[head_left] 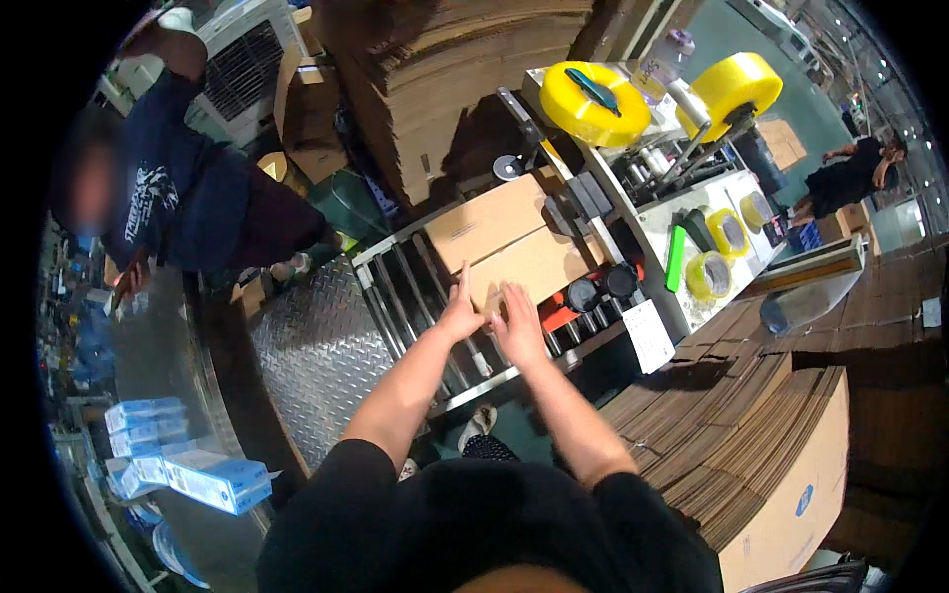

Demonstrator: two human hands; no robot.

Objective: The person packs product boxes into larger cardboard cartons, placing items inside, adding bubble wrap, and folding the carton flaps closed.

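A closed brown cardboard box [494, 232] lies on a roller conveyor [410, 287], its far part between the side guides of a carton taping machine [568, 212]. A seam runs across its top where the flaps meet. My left hand [459, 314] rests at the box's near left corner, index finger stretched along its edge. On the near edge, close to the left thumb, lies my right hand [519, 328] with fingers spread over the cardboard. Both hands touch the box without wrapping round it. Their palms are hidden.
Yellow tape rolls [727, 87], a green cutter [676, 259] and smaller rolls sit at right. Flattened cartons [732, 425] stack nearby and behind. A diamond-plate surface [321, 351] adjoins the conveyor. Blue-white boxes [217, 476] lie left; a co-worker [188, 188] stands at far left.
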